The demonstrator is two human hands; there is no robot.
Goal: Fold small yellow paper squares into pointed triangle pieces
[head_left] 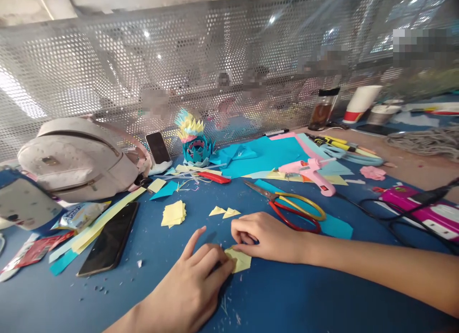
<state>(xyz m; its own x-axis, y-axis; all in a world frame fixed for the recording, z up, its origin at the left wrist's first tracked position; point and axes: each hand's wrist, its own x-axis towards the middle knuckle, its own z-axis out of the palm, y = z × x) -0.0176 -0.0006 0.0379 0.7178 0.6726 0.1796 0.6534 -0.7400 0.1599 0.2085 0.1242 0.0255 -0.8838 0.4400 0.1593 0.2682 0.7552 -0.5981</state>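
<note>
A small yellow paper piece [241, 261] lies on the blue table between my hands. My left hand [202, 271] presses its left edge with the fingertips, the little finger raised apart. From the right, my right hand [267, 235] has its fingers curled, with the thumb and fingertips on the paper's top edge. Just beyond are two folded yellow paper triangles [231, 213]. To their left sits a stack of yellow paper squares [174, 213]. Scissors [287, 204] with red and yellow handles lie past my right hand.
A pink glue gun [311, 172], a red cutter [214, 178] and blue paper sheets [265, 156] lie farther back. A folded-paper model [196, 144] stands by the perforated screen. At left are a black phone [109, 239] and a pale backpack [81, 160]; at right, a magenta power strip [419, 211].
</note>
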